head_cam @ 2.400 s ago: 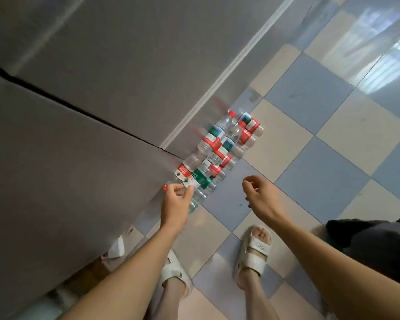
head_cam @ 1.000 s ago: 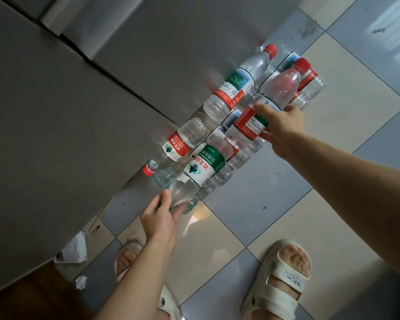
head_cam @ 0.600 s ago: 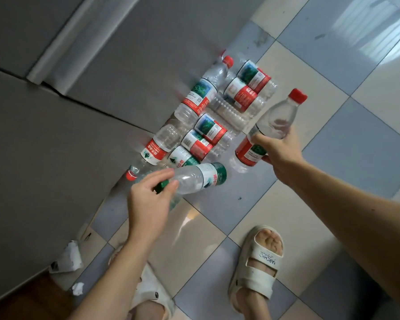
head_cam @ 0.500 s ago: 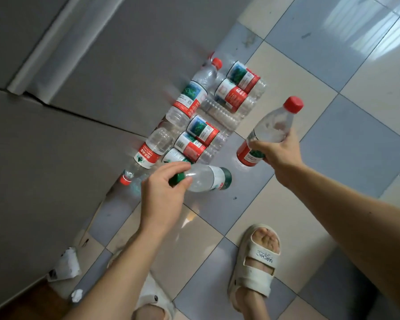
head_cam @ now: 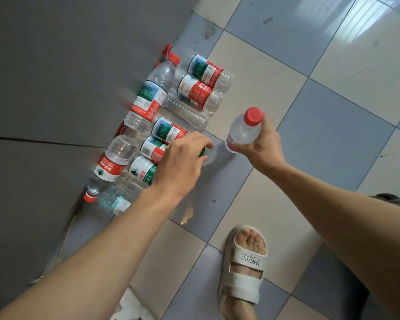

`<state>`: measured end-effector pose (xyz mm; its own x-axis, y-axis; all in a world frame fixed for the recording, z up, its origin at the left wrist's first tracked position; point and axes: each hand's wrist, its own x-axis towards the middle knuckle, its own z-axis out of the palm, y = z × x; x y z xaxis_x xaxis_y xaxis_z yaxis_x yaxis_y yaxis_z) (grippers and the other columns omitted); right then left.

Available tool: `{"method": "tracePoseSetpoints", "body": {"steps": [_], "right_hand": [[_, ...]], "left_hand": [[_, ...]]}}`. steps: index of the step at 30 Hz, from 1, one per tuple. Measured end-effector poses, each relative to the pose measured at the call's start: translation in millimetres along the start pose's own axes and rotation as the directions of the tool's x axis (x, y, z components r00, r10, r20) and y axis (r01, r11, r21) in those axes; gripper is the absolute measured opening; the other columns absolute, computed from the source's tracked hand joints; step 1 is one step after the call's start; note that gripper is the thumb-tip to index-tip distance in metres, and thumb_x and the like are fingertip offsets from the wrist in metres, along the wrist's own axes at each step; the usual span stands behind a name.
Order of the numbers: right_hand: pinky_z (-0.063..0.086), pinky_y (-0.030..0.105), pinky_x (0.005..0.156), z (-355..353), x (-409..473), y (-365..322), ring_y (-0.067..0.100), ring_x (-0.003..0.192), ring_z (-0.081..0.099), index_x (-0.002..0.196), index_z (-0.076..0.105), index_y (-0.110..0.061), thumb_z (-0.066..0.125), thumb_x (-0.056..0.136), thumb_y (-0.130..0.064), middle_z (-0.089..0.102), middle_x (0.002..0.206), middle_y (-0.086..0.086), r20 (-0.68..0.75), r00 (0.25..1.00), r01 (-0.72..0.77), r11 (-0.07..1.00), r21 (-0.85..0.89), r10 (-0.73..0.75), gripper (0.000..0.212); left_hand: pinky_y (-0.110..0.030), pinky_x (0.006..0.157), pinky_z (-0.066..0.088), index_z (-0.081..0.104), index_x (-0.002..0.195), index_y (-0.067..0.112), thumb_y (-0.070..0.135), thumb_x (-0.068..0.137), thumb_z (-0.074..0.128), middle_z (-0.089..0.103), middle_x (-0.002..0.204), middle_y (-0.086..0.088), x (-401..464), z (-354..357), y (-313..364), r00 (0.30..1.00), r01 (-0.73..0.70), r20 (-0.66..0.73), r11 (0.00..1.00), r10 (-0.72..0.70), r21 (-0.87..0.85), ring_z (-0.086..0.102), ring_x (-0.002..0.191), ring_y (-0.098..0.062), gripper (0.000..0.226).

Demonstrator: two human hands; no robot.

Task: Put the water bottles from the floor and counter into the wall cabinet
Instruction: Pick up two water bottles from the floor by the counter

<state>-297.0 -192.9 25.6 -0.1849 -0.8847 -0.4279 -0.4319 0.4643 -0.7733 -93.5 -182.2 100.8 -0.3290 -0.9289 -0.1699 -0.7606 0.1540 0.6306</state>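
Observation:
Several clear water bottles (head_cam: 195,94) with red or green labels lie in a cluster on the tiled floor against the grey cabinet front (head_cam: 56,77). My right hand (head_cam: 261,148) grips a red-capped bottle (head_cam: 245,129) around its body and holds it upright above the floor. My left hand (head_cam: 183,161) grips a green-labelled bottle (head_cam: 207,154) that is lifted off the floor; the hand hides most of it, and only a green edge and the clear end show past the fingers.
The grey cabinet front fills the left of the view. My sandalled right foot (head_cam: 243,271) stands on the checkered tiles (head_cam: 333,123) below the bottles. A bit of white sandal (head_cam: 129,306) shows at the bottom edge. Open floor lies to the right.
Both hands have risen with their bottles. The left hand carried the green-labelled bottle up and rightward, closer to the right hand. The red-capped bottle now stands more upright.

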Motion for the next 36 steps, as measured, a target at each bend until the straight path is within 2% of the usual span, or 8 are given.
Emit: {"method": "tracePoseSetpoints", "body": {"steps": [6, 11, 17, 22, 25, 28, 32, 36], "right_hand": [[0.051, 0.038, 0.091, -4, 1, 4, 0.018, 0.106, 0.058, 0.129, 0.049, -0.027, 0.089, 0.073, -0.019, 0.060, 0.114, -0.008, 0.059, 0.997, 0.043, 0.997, -0.064, -0.040, 0.069], [0.051, 0.045, 0.099, -10, 0, 2, 0.020, 0.115, 0.055, 0.134, 0.046, -0.026, 0.089, 0.073, -0.018, 0.060, 0.124, -0.004, 0.117, 0.993, 0.010, 0.998, -0.068, -0.002, 0.075], [0.047, 0.046, 0.107, -16, 13, 7, 0.021, 0.130, 0.051, 0.150, 0.032, -0.032, 0.092, 0.070, -0.017, 0.053, 0.146, 0.002, 0.226, 0.972, -0.048, 0.994, -0.094, 0.069, 0.100], [0.051, 0.046, 0.100, -10, 19, 24, 0.015, 0.112, 0.058, 0.132, 0.047, -0.036, 0.088, 0.071, -0.012, 0.061, 0.117, -0.019, 0.248, 0.968, -0.013, 0.998, -0.063, 0.028, 0.077], [0.051, 0.044, 0.100, -4, 24, 29, 0.013, 0.110, 0.062, 0.128, 0.054, -0.032, 0.089, 0.073, -0.015, 0.066, 0.115, -0.016, 0.256, 0.966, -0.012, 1.000, -0.022, 0.018, 0.067], [0.051, 0.044, 0.102, 3, 26, 26, 0.014, 0.111, 0.064, 0.128, 0.058, -0.029, 0.088, 0.075, -0.020, 0.069, 0.116, -0.010, 0.236, 0.971, -0.049, 0.999, 0.022, 0.043, 0.062], [0.052, 0.042, 0.101, 4, 17, 12, 0.013, 0.109, 0.065, 0.126, 0.059, -0.032, 0.088, 0.074, -0.021, 0.070, 0.115, -0.013, 0.150, 0.986, -0.087, 0.994, 0.065, 0.077, 0.060], [0.053, 0.040, 0.100, -2, -1, -19, 0.013, 0.108, 0.065, 0.126, 0.059, -0.032, 0.090, 0.072, -0.023, 0.070, 0.115, -0.011, 0.140, 0.987, -0.098, 0.991, 0.088, 0.085, 0.063]], "left_hand": [[-0.020, 0.095, 0.046, 0.067, 0.121, 0.005, -0.001, 0.080, 0.080, 0.067, 0.119, -0.007, -3, 11, 8, 0.996, 0.063, -0.062, 0.997, -0.065, -0.039, 0.063, 0.106, -0.021, 0.043], [-0.020, 0.102, 0.042, 0.051, 0.142, 0.016, 0.017, 0.083, 0.082, 0.056, 0.138, -0.001, -12, 22, 0, 0.970, 0.231, -0.045, 0.964, -0.238, -0.128, 0.054, 0.125, -0.015, 0.067], [-0.038, 0.107, 0.046, 0.042, 0.142, 0.034, 0.028, 0.068, 0.092, 0.053, 0.142, 0.010, -23, 53, -25, 0.846, 0.508, 0.015, 0.798, -0.533, -0.326, 0.051, 0.130, -0.015, 0.089], [-0.016, 0.083, 0.047, 0.051, 0.118, 0.044, 0.021, 0.062, 0.093, 0.063, 0.111, 0.023, -12, 89, -27, 0.798, 0.518, -0.006, 0.691, -0.603, -0.505, 0.062, 0.102, -0.001, 0.073], [-0.005, 0.069, 0.045, 0.052, 0.107, 0.051, 0.022, 0.063, 0.090, 0.065, 0.101, 0.026, -4, 98, -27, 0.781, 0.497, -0.044, 0.662, -0.623, -0.561, 0.063, 0.090, 0.005, 0.065], [-0.001, 0.069, 0.043, 0.054, 0.106, 0.051, 0.020, 0.066, 0.090, 0.066, 0.099, 0.024, -2, 97, -27, 0.799, 0.460, -0.061, 0.674, -0.598, -0.578, 0.062, 0.091, 0.009, 0.062], [-0.010, 0.078, 0.047, 0.062, 0.113, 0.024, 0.022, 0.070, 0.091, 0.069, 0.100, 0.015, -9, 80, -24, 0.779, 0.452, -0.061, 0.627, -0.624, -0.634, 0.064, 0.092, 0.004, 0.052], [-0.009, 0.078, 0.049, 0.062, 0.114, 0.028, 0.025, 0.067, 0.093, 0.070, 0.102, 0.016, -14, 42, -14, 0.776, 0.447, -0.065, 0.620, -0.628, -0.644, 0.064, 0.093, 0.004, 0.056]]}}
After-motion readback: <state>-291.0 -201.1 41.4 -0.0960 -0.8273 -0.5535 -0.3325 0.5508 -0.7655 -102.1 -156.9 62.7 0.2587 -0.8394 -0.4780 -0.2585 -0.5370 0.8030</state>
